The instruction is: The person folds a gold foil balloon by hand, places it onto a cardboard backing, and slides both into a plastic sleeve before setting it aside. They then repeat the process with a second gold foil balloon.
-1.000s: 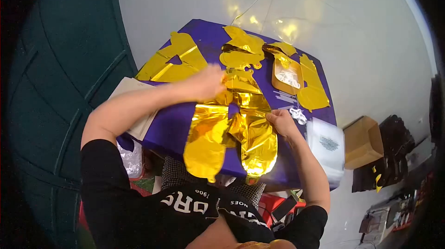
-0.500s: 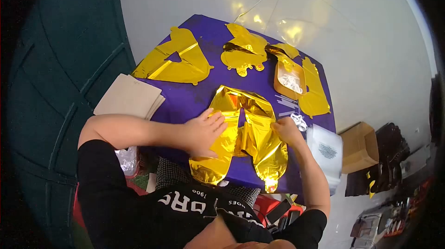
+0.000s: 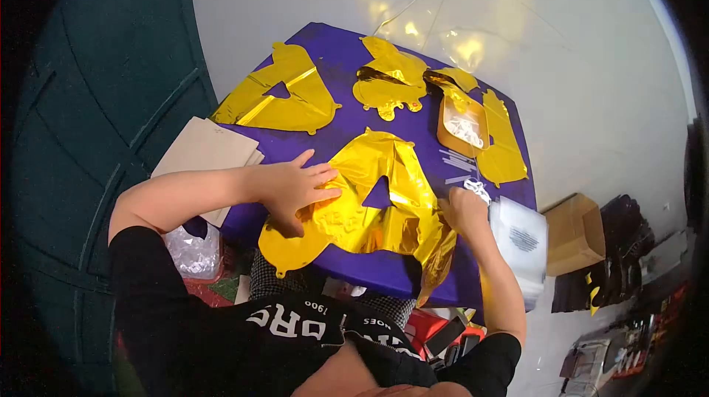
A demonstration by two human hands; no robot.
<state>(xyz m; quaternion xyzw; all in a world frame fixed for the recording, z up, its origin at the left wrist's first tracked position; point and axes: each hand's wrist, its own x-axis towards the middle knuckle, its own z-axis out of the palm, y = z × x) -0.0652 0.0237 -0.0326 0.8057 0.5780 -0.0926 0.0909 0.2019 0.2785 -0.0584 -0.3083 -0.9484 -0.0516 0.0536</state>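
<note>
Item: deflated gold foil balloon [image 3: 347,214] shaped as a letter A, creased, with a triangular cut-out. It lies flat at the near edge of the purple worktop [image 3: 340,131], its lower corners hanging over the edge.

Left hand [image 3: 295,186]: palm down on the balloon's left part, fingers released and spread.

Right hand [image 3: 467,209]: at the balloon's right edge. The back of the hand hides the fingers, so I cannot tell whether they pinch the foil.

Handling, judged: very light, thin, slippery and crinkly; tears or punctures easily. Best held by the flat seamed edges.

Nearby: a second gold foil A balloon [image 3: 295,105] and a brown tray [image 3: 461,127].
</note>
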